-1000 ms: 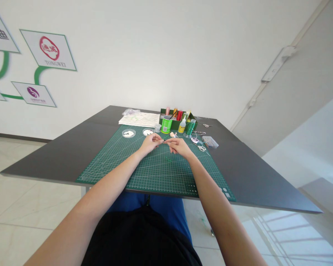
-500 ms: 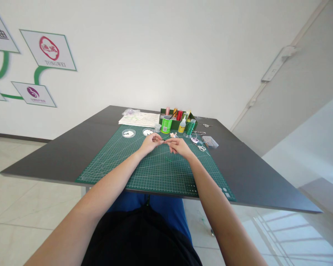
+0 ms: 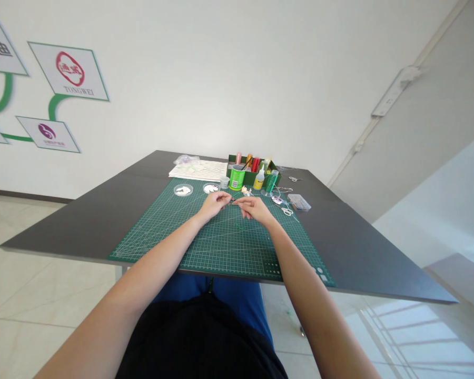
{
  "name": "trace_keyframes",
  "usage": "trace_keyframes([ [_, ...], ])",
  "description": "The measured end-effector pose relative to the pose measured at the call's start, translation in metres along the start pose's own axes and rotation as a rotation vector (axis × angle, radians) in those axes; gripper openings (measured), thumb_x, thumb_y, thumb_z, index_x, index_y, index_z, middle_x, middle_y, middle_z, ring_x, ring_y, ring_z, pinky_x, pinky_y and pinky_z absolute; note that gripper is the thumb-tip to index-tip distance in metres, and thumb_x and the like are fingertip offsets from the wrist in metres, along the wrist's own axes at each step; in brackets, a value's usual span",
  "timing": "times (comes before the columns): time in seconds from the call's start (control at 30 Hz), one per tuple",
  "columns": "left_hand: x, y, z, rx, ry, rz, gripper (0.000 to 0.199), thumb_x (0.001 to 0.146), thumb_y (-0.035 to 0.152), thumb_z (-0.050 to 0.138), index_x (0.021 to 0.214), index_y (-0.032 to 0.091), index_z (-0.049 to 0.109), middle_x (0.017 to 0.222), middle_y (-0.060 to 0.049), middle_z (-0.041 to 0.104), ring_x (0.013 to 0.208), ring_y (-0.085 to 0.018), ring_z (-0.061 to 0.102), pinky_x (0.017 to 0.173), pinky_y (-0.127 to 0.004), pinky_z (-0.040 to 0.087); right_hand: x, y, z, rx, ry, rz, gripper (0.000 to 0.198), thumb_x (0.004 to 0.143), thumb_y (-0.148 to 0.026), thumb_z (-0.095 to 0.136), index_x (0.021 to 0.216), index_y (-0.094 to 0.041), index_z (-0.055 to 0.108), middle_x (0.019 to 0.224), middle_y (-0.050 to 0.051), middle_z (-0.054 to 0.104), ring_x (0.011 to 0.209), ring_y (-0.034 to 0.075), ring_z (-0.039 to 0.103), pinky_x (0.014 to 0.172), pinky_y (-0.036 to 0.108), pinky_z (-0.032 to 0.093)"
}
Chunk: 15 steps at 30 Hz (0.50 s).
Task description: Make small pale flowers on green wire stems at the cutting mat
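My left hand and my right hand meet fingertip to fingertip over the green cutting mat. Both are closed in a pinch. Between them is something small and dark, too tiny to name. A loose bit of green thread lies on the mat just below the hands. Beyond the fingers stand a bright green can and a small pale cup. Two shallow round dishes with white and dark bits, the nearer one a clear dish, lie past my left hand.
Behind the can is a dark green box of coloured spools. A glue bottle and a green thread spool stand before it. White-handled scissors and a clear plastic case lie right. White sheets lie back left.
My fingertips have drawn slightly apart, showing a little more of the small gap between them. Everything else on the table stays where it was.
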State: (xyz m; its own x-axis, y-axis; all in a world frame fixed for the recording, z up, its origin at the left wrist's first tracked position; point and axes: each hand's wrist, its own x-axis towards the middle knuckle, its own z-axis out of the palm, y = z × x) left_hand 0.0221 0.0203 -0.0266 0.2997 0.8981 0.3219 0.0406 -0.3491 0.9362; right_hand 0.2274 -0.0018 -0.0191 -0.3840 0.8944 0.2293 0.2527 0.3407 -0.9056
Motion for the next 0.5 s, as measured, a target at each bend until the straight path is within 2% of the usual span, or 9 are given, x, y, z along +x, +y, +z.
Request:
trace_keyframes([
  [0.37,-0.0007,0.0006,0.0002,0.022,0.0,-0.022,0.026,0.08,0.038,0.071,0.088,0.013,0.074,0.079,-0.005,0.07,0.06,-0.012,0.054,0.059,-0.026,0.044,-0.0013,-0.002,0.0007,-0.012,0.012,0.005,0.038,0.084,-0.044,0.065,0.102,-0.012,0.074,0.05,-0.003,0.059,0.038,0.008,0.042,0.042,0.021,0.032],
  [0.5,-0.0008,0.0011,0.0011,0.01,-0.007,-0.017,0.023,0.08,0.035,0.071,0.086,0.013,0.072,0.076,-0.004,0.068,0.06,-0.012,0.053,0.059,-0.025,0.043,-0.0009,-0.0021,0.0015,-0.004,0.005,0.014,0.037,0.084,-0.043,0.065,0.101,-0.012,0.074,0.05,-0.003,0.059,0.038,0.008,0.041,0.042,0.021,0.031],
])
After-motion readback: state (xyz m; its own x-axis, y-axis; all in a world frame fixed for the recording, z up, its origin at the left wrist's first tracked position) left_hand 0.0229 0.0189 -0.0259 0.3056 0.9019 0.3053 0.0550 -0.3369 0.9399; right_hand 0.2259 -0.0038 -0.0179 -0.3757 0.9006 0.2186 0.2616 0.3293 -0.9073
